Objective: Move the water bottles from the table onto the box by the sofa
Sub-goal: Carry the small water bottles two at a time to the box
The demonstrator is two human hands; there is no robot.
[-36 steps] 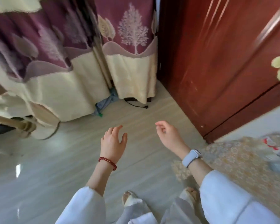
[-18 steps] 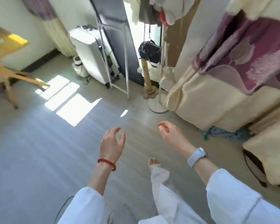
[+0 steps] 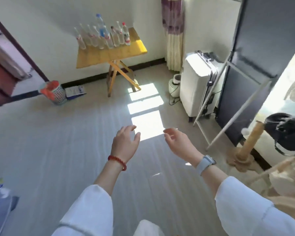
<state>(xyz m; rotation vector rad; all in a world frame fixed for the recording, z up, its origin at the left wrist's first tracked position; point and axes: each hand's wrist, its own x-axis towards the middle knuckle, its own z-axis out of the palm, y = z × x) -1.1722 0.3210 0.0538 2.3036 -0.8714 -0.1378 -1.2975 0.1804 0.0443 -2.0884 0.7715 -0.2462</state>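
Several clear water bottles (image 3: 102,35) stand in a row on a yellow folding table (image 3: 109,54) against the far wall. My left hand (image 3: 125,143), with a red bead bracelet, is held out in front of me over the floor, fingers apart and holding nothing. My right hand (image 3: 177,142), with a pale watch on the wrist, is also out in front, fingers loosely spread and empty. Both hands are far from the table. The box and the sofa are not in view.
A white suitcase (image 3: 197,84) stands at the right by a dark leaning panel (image 3: 255,68). A small basket (image 3: 55,92) sits at the wall on the left. A wooden stand with a black bag (image 3: 289,133) is at the right. Grey floor (image 3: 66,150) lies between me and the table.
The view has swung left from the curtains and door to the room with the table and bottles. Both hands stayed out in front, empty.
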